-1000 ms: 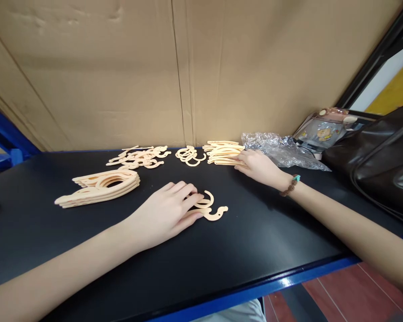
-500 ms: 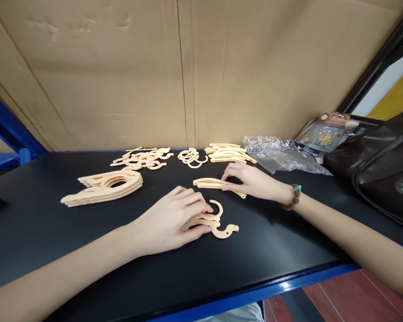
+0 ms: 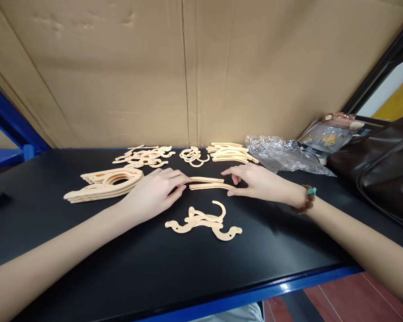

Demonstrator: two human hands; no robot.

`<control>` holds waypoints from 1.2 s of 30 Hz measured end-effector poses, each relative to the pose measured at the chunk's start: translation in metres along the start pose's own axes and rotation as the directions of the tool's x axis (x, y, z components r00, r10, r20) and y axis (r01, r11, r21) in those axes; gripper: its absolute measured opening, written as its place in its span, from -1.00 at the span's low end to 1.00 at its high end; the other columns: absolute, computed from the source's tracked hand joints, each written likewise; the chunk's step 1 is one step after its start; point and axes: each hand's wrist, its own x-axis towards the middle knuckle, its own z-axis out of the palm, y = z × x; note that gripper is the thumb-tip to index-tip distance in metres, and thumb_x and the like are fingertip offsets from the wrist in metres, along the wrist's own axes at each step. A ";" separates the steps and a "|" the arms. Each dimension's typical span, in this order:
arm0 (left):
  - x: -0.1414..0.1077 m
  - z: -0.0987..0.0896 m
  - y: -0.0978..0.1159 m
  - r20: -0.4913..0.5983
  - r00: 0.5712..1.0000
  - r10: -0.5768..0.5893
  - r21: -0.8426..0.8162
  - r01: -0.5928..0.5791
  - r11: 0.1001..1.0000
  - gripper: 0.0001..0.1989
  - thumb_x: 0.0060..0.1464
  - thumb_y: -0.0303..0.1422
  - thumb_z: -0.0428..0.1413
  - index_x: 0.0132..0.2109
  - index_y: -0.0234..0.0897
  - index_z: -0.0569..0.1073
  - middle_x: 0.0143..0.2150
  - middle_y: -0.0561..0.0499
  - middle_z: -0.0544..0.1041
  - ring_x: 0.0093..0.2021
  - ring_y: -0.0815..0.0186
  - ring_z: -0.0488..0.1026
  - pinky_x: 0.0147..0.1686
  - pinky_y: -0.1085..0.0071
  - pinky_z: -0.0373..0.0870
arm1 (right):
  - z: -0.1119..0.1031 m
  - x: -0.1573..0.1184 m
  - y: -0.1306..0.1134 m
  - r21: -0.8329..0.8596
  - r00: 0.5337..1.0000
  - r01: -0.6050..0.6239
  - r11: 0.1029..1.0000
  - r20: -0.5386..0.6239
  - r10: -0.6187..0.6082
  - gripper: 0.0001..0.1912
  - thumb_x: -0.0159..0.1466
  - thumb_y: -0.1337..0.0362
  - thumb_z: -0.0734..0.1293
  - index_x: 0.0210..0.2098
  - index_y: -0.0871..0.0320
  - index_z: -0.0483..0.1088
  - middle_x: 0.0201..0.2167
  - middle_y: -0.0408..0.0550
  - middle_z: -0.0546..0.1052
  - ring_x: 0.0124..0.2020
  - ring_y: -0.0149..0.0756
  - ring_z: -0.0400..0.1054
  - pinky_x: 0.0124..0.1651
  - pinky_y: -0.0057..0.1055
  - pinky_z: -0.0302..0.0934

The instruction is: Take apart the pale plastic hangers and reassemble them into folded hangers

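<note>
My left hand (image 3: 157, 190) closes its fingertips at the left end of the upper of two pale, slim hanger bars (image 3: 206, 180). Just below it lies the second hanger bar (image 3: 208, 186), roughly parallel. Over the right ends of both bars is my right hand (image 3: 260, 183), index finger and thumb spread apart. Its thumb tip meets the lower bar's end, or hovers right by it. Nearer me on the black table, a hook piece and a bracket with curled ends (image 3: 203, 222) lie together, untouched by either hand.
Behind my left hand sit stacked folded hangers (image 3: 104, 184). Along the back lie a heap of brackets (image 3: 144, 156), a pile of hooks (image 3: 193, 155) and a bundle of bars (image 3: 230, 153). Clear plastic wrap (image 3: 285, 154) and a dark leather bag (image 3: 376, 165) occupy the right. Cardboard (image 3: 121, 80) stands behind.
My left hand has left the hook and bracket and moved up to the bars. My right hand has opened off the bars, which have shifted slightly left and spread apart.
</note>
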 end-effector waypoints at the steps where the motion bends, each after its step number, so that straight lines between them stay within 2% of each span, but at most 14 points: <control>1: 0.000 -0.002 0.000 -0.011 0.999 -0.033 0.020 0.033 0.999 -0.64 0.29 -0.32 -0.14 0.02 -0.30 0.48 -0.10 -0.06 0.57 -0.11 0.16 0.47 -0.07 0.20 0.35 | 0.000 0.000 0.000 -0.001 1.000 -0.017 1.000 0.000 0.017 -0.54 0.29 0.02 0.30 0.08 0.14 0.36 -0.33 -0.08 0.52 -0.30 -0.25 0.39 -0.24 -0.37 0.18; 4: -0.001 -0.005 -0.002 -0.016 0.992 -0.123 0.054 0.124 0.991 -0.64 0.27 -0.27 -0.12 0.00 -0.31 0.48 -0.12 -0.08 0.55 -0.12 0.11 0.47 -0.12 0.20 0.37 | 0.001 0.000 0.001 -0.032 0.998 -0.063 0.998 -0.024 0.062 -0.71 0.32 0.16 0.28 -0.02 0.15 0.39 -0.40 -0.13 0.51 -0.35 -0.29 0.39 -0.26 -0.40 0.14; 8: -0.002 -0.007 -0.004 0.054 0.975 -0.216 0.080 0.212 0.974 -0.66 0.25 -0.26 -0.14 -0.09 -0.25 0.49 -0.17 -0.06 0.50 -0.22 0.15 0.48 -0.35 0.30 0.34 | 0.000 -0.001 0.001 -0.147 0.989 -0.144 0.979 -0.053 0.137 -0.90 0.32 0.25 0.28 -0.28 0.14 0.37 -0.45 -0.15 0.49 -0.41 -0.31 0.35 -0.29 -0.41 0.09; 11: -0.004 -0.008 -0.005 0.060 0.969 -0.238 0.126 0.229 0.965 -0.74 0.20 -0.32 -0.12 -0.20 -0.23 0.46 -0.25 -0.04 0.47 -0.31 0.18 0.46 -0.46 0.37 0.23 | -0.002 -0.003 0.002 -0.278 0.985 -0.172 0.945 -0.069 0.159 -0.82 0.33 0.29 0.26 -0.42 0.15 0.31 -0.48 -0.14 0.46 -0.45 -0.32 0.31 -0.30 -0.40 0.05; 16: -0.006 -0.009 -0.009 0.084 0.960 -0.268 0.187 0.249 0.950 -0.78 0.14 -0.39 -0.13 -0.25 -0.22 0.41 -0.25 -0.03 0.48 -0.40 0.21 0.43 -0.53 0.38 0.12 | -0.004 -0.006 0.001 -0.400 0.974 -0.227 0.888 -0.092 0.208 -0.82 0.31 0.31 0.26 -0.44 0.15 0.29 -0.52 -0.15 0.44 -0.48 -0.32 0.28 -0.32 -0.40 0.01; 20: -0.007 -0.014 -0.011 0.127 0.940 -0.316 0.176 0.292 0.940 -0.75 0.14 -0.37 -0.17 -0.27 -0.20 0.40 -0.26 -0.04 0.52 -0.40 0.17 0.46 -0.52 0.36 0.14 | -0.006 -0.007 -0.003 -0.416 0.954 -0.296 0.860 -0.085 0.287 -0.81 0.30 0.33 0.26 -0.46 0.14 0.29 -0.55 -0.15 0.43 -0.51 -0.33 0.27 -0.37 -0.41 -0.02; 25: -0.005 -0.020 -0.010 0.157 0.914 -0.374 0.184 0.345 0.920 -0.64 0.15 -0.43 -0.25 -0.17 -0.20 0.44 -0.18 -0.07 0.58 -0.25 0.06 0.53 -0.40 0.29 0.27 | -0.005 -0.007 -0.003 -0.399 0.943 -0.327 0.857 -0.075 0.325 -0.79 0.32 0.27 0.25 -0.46 0.14 0.29 -0.55 -0.15 0.44 -0.52 -0.31 0.27 -0.40 -0.40 -0.01; 27: -0.005 -0.020 -0.009 0.172 0.907 -0.385 0.187 0.354 0.916 -0.61 0.11 -0.48 -0.24 -0.14 -0.19 0.45 -0.12 -0.06 0.58 -0.21 0.05 0.54 -0.37 0.26 0.30 | -0.002 -0.006 -0.003 -0.423 0.950 -0.311 0.851 -0.099 0.298 -0.78 0.33 0.23 0.25 -0.43 0.15 0.32 -0.50 -0.11 0.47 -0.46 -0.27 0.32 -0.36 -0.38 0.03; 32: -0.006 -0.019 -0.008 0.159 0.905 -0.393 0.107 0.380 0.919 -0.54 0.14 -0.48 -0.28 -0.04 -0.23 0.46 -0.02 -0.08 0.57 -0.10 0.05 0.53 -0.24 0.22 0.38 | 0.002 -0.003 -0.006 -0.493 0.955 -0.256 0.832 -0.265 0.137 -0.79 0.34 0.23 0.25 -0.32 0.23 0.41 -0.31 0.06 0.51 -0.20 -0.09 0.35 -0.13 -0.24 0.13; 34: -0.006 -0.018 -0.008 0.134 0.913 -0.384 0.088 0.375 0.923 -0.53 0.14 -0.48 -0.28 0.00 -0.24 0.44 0.01 -0.10 0.55 -0.07 0.06 0.51 -0.19 0.21 0.39 | 0.002 -0.002 -0.011 -0.431 0.966 -0.145 0.891 -0.255 0.034 -0.79 0.35 0.22 0.24 -0.28 0.22 0.43 -0.28 0.04 0.50 -0.17 -0.11 0.34 -0.07 -0.22 0.14; 36: -0.006 -0.016 -0.010 0.106 0.922 -0.373 0.075 0.367 0.927 -0.53 0.13 -0.49 -0.27 0.02 -0.24 0.44 0.01 -0.10 0.54 -0.07 0.07 0.51 -0.17 0.21 0.39 | 0.001 -0.003 -0.020 -0.311 0.977 0.029 0.950 -0.191 -0.092 -0.78 0.37 0.21 0.22 -0.21 0.20 0.44 -0.24 0.02 0.50 -0.15 -0.17 0.34 -0.03 -0.25 0.16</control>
